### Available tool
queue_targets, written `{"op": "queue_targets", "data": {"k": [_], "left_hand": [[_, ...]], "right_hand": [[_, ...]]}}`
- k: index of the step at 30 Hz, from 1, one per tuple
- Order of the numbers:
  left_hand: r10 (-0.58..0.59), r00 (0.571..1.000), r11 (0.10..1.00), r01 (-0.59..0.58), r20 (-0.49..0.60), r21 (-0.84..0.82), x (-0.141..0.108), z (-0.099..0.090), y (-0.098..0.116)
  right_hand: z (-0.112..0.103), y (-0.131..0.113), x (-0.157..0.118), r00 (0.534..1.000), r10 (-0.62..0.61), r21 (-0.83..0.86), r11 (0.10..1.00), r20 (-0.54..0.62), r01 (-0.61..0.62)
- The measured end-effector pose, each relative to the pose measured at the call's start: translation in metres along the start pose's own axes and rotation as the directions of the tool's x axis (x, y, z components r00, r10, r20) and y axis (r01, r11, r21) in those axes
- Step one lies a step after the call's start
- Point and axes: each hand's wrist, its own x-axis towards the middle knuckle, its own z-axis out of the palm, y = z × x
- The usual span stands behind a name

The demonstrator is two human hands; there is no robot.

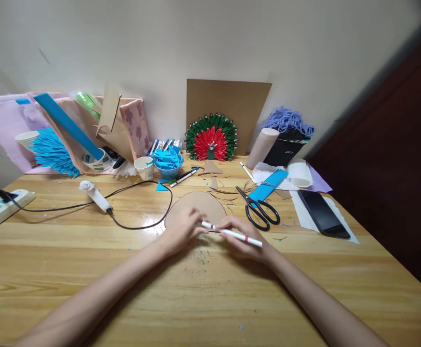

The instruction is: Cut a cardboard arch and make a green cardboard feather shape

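Over the middle of the table, my right hand [241,238] is closed round a white marker [244,237] with a red band, its tip pointing left. The marker's white cap [208,225] is pinched in the fingers of my left hand [183,229], close to the tip; whether cap and marker touch I cannot tell. Beneath my hands lies a rounded piece of brown cardboard [197,205] with a dark red line along its edge. Its near side is partly hidden by my hands. Black-handled scissors [257,207] lie just right of it, over a blue strip [271,185].
A hot glue gun [96,195] with a looping black cable lies at left, near a power strip [6,209]. Behind are a bowl of blue paper pieces [169,166], a paper cup [144,167] and a red-green peacock craft [211,140]. A phone [322,214] lies right.
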Motion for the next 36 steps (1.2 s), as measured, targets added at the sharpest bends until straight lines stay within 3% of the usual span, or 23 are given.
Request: {"op": "queue_targets", "data": {"k": [2,3,6,9,12,15,17,20,23,25,28,30,32,34,36], "left_hand": [[-0.185,0.973,0.976,0.199,-0.138,0.095,0.004,-0.008,-0.015],[-0.241,0.958,0.955,0.262,-0.155,0.136,0.005,-0.011,-0.022],[-0.304,0.944,0.931,0.323,-0.128,0.168,0.005,-0.017,-0.038],[-0.411,0.905,0.908,0.417,-0.112,0.036,0.004,-0.019,-0.047],[-0.508,0.859,0.827,0.465,-0.066,-0.314,0.004,-0.019,-0.054],[-0.559,0.820,0.715,0.400,-0.126,-0.573,0.004,-0.020,-0.059],[-0.613,0.769,0.659,0.370,-0.182,-0.654,0.004,-0.022,-0.060],[-0.677,0.707,0.564,0.324,-0.201,-0.759,0.004,-0.025,-0.059],[-0.708,0.663,0.519,0.258,-0.241,-0.815,0.003,-0.027,-0.056],[-0.718,0.647,0.496,0.216,-0.257,-0.841,0.003,-0.028,-0.055],[-0.734,0.628,0.465,0.187,-0.259,-0.865,0.002,-0.029,-0.052],[-0.744,0.613,0.463,0.184,-0.267,-0.867,0.002,-0.030,-0.050],[-0.747,0.604,0.467,0.178,-0.278,-0.866,0.001,-0.029,-0.047],[-0.747,0.603,0.462,0.166,-0.281,-0.871,0.001,-0.028,-0.043],[-0.744,0.608,0.454,0.156,-0.277,-0.877,0.001,-0.026,-0.039]], "right_hand": [[-0.014,0.015,0.007,0.991,-0.078,-0.206,0.977,-0.113,0.053],[-0.021,0.023,0.011,0.986,-0.113,-0.314,0.947,-0.125,0.069],[-0.041,0.045,0.020,0.999,-0.012,-0.541,0.841,-0.038,-0.010],[-0.052,0.053,0.019,0.978,0.149,-0.617,0.758,-0.148,-0.209],[-0.059,0.049,0.006,0.861,0.410,-0.613,0.608,-0.302,-0.505],[-0.061,0.045,-0.009,0.737,0.589,-0.576,0.492,-0.332,-0.653],[-0.061,0.045,-0.015,0.699,0.630,-0.540,0.478,-0.339,-0.693],[-0.063,0.051,-0.017,0.691,0.648,-0.483,0.516,-0.321,-0.708],[-0.067,0.058,-0.017,0.659,0.691,-0.302,0.587,-0.296,-0.751],[-0.070,0.059,-0.017,0.649,0.712,-0.044,0.664,-0.269,-0.747],[-0.069,0.048,-0.011,0.715,0.663,0.415,0.728,-0.223,-0.546],[-0.063,0.034,-0.006,0.771,0.607,0.624,0.682,-0.193,-0.380],[-0.052,0.020,0.000,0.826,0.553,0.774,0.570,-0.113,-0.276],[-0.037,0.008,0.006,0.865,0.499,0.865,0.418,0.038,-0.279],[-0.020,0.002,0.009,0.859,0.465,0.871,0.310,0.211,-0.382]]}}
